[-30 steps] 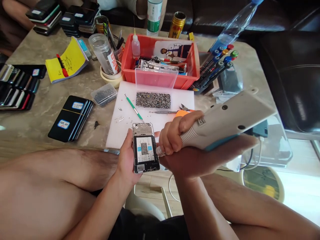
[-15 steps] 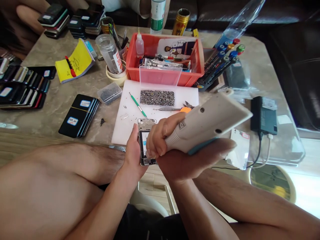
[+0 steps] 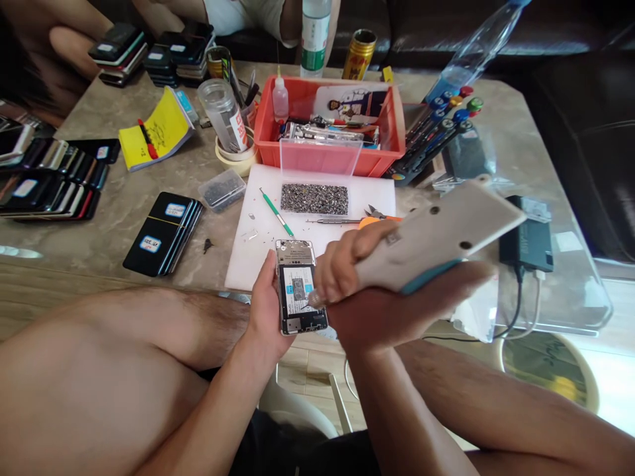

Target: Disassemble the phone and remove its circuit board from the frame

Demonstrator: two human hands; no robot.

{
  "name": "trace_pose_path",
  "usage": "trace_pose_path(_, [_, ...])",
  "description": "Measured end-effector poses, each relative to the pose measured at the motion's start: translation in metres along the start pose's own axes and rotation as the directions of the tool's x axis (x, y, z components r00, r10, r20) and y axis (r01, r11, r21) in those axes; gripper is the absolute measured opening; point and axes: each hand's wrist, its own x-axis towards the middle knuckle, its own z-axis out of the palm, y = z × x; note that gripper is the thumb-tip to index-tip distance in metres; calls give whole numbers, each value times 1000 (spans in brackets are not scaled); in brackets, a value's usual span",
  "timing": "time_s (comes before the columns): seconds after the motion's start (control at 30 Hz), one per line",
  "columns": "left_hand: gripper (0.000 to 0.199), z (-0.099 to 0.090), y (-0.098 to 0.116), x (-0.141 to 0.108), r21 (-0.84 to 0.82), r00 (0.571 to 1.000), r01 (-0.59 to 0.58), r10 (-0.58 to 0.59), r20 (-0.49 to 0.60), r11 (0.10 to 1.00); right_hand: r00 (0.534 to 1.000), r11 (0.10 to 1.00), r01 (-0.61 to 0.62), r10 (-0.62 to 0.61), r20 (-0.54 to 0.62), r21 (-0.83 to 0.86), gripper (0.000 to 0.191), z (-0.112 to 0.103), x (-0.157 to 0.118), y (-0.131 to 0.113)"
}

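Observation:
My left hand (image 3: 265, 301) is closed on the left edge of an opened smartphone (image 3: 297, 317), its battery and inner parts facing up. In my right hand (image 3: 342, 271) is a pale grey electric screwdriver (image 3: 441, 228) with a blue strip, the fingers wrapped round its narrow front. Its tip is over the battery area; whether it touches cannot be made out. Beyond the phone lies a white foam mat (image 3: 248, 258) bearing a green-handled pick tool (image 3: 274, 206), a clear box of small screws (image 3: 314, 199) with its lid raised, and orange-handled cutters (image 3: 376, 218).
A red bin (image 3: 330, 158) of tools stands behind the mat. Banded phones (image 3: 153, 235) lie left, with more phone stacks (image 3: 49, 192) farther off. Screwdrivers (image 3: 436, 132) and a black power adapter (image 3: 526, 231) with cables are right. Another person's leg (image 3: 74, 49) shows at the far side.
My right hand and the electric screwdriver have moved right, uncovering more of the phone's battery. My left hand still holds the phone. The whole view has shifted slightly.

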Motion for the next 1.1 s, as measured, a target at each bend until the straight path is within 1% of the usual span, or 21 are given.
trace_pose_path(0.07, [54,-3,2,0,5,1000,-22,22,-17,1000,995,997,79,-79,-61,0,66,-10,10,-3])
trace_pose_path(0.13, [57,-5,5,-2,58,1000,24,-23,-15,998,980,990,141,-140,-141,-7,69,-27,23,-7])
trace_pose_path(0.17, [62,-6,7,-4,98,998,63,-63,-3,993,974,989,144,-144,-175,-11,68,-37,30,-9])
trace_pose_path(0.23, [73,-6,10,-6,169,993,114,-117,10,979,957,990,140,-136,-255,-2,67,-60,43,-13])
trace_pose_path(0.3, [76,-5,11,-8,192,995,97,-102,18,977,938,990,131,-108,-329,50,68,-83,52,-14])
trace_pose_path(0.37, [73,-4,10,-8,168,998,56,-60,22,984,931,990,92,-47,-362,109,70,-101,56,-11])
trace_pose_path(0.43, [71,-5,8,-7,138,999,38,-43,31,990,935,989,44,8,-355,138,71,-111,55,-5])
trace_pose_path(0.57, [73,-8,6,-4,139,997,26,-36,67,990,946,991,-22,63,-318,130,71,-116,46,11])
trace_pose_path(0.67, [72,-9,6,-3,162,998,14,-24,63,987,951,994,-42,71,-302,103,72,-115,43,17])
trace_pose_path(0.77, [67,-8,6,-2,158,998,-16,7,62,987,953,994,-49,76,-294,98,72,-115,43,18])
trace_pose_path(0.83, [69,-9,7,-1,156,998,4,-13,57,988,953,993,-52,80,-293,103,71,-116,44,18])
trace_pose_path(0.9, [68,-14,7,-1,152,996,18,-31,80,988,954,993,-47,76,-289,106,71,-116,44,18])
trace_pose_path(0.97, [66,-18,8,0,155,991,20,-39,126,988,956,992,-40,72,-285,116,71,-116,45,19])
trace_pose_path(1.03, [63,-19,10,0,179,987,2,-31,157,984,956,990,-47,83,-282,134,71,-117,47,18])
trace_pose_path(1.1, [64,-15,15,-1,248,992,-40,9,123,968,953,983,-90,132,-274,161,70,-116,49,15])
